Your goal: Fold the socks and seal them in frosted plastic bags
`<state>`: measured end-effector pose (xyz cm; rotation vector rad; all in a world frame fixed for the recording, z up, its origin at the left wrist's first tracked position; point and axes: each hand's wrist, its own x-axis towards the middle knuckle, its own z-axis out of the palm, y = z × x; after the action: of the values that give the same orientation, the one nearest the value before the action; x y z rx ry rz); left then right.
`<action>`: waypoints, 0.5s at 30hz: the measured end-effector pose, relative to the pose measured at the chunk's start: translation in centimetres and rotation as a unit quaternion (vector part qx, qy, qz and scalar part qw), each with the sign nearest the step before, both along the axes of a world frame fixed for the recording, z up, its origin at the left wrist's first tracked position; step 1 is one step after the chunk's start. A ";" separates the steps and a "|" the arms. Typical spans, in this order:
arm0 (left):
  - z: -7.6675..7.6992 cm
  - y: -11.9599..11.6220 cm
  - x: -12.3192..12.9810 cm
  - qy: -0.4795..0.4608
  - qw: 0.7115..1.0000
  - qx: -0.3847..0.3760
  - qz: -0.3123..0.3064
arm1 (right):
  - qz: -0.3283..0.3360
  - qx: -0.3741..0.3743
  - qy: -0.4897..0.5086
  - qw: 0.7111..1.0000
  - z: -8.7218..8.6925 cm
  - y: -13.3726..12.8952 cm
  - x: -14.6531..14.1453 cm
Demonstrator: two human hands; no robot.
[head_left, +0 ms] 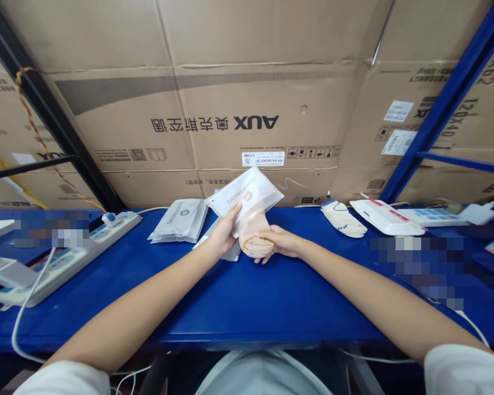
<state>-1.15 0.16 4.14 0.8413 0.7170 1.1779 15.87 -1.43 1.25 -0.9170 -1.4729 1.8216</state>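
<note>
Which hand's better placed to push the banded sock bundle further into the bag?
Right, probably. The right hand is already wrapped around the banded beige sock bundle, whose upper end sits inside the translucent bag. The left hand is occupied gripping the bag.

Table top [239, 312]: solid deep blue, glossy.
Held bag [247, 200]: translucent white, round orange-brown logo, dark lettering.
Rolled socks [253, 247]: pale beige, plain, circled by a yellow band [251, 242].
Stacked bags [179, 220]: pale grey-white, dark lettering.
Cardboard boxes [247, 71]: tan, black lettering, dark grey stripe.
Shelf post [444, 104]: bright blue.
Twisted cable [35, 120]: red and yellow spiral.
Cloth bundle [343, 219]: off-white, blue stitched line.
Power strip [66, 258]: white, blue switches.
Sleeve [465, 373]: plain white.
</note>
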 end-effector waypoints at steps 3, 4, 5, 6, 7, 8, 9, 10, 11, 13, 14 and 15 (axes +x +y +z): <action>0.1 0.4 -0.5 0.025 0.999 -0.027 -0.026 | 0.008 -0.003 0.027 1.000 0.2 0.1 0.2; 0.1 0.4 -0.6 0.033 0.998 -0.035 -0.030 | -0.018 -0.008 0.046 0.999 0.4 0.3 0.3; 0.0 0.4 -0.6 0.040 0.997 -0.045 -0.040 | -0.047 -0.020 0.065 0.997 0.5 0.6 0.4; 0.0 0.3 -0.7 0.045 0.996 -0.055 -0.058 | -0.076 -0.036 0.085 0.993 0.7 0.9 0.5; 0.0 0.2 -0.7 0.050 0.993 -0.065 -0.081 | -0.100 -0.052 0.106 0.988 0.8 1.1 0.7; 0.0 0.1 -0.7 0.057 0.990 -0.073 -0.104 | -0.118 -0.066 0.124 0.983 1.0 1.4 0.8; 0.0 0.0 -0.7 0.068 0.987 -0.078 -0.121 | -0.129 -0.078 0.139 0.979 1.1 1.6 1.0; 0.0 0.0 -0.7 0.083 0.985 -0.078 -0.128 | -0.134 -0.087 0.148 0.976 1.2 1.9 1.2; 0.0 -0.1 -0.6 0.104 0.984 -0.075 -0.127 | -0.135 -0.095 0.152 0.975 1.2 2.0 1.4; 0.0 -0.1 -0.6 0.156 0.978 -0.065 -0.121 | -0.130 -0.107 0.149 0.974 1.1 2.4 1.8; 0.0 -0.1 -0.6 0.182 0.974 -0.059 -0.120 | -0.129 -0.112 0.148 0.974 1.0 2.5 2.0; 0.0 -0.1 -0.6 0.203 0.971 -0.052 -0.119 | -0.130 -0.111 0.147 0.974 0.9 2.7 2.1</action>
<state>-1.79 0.07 4.10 1.0622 0.9709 0.7519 17.94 1.26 2.14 -0.8545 -0.9359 1.8535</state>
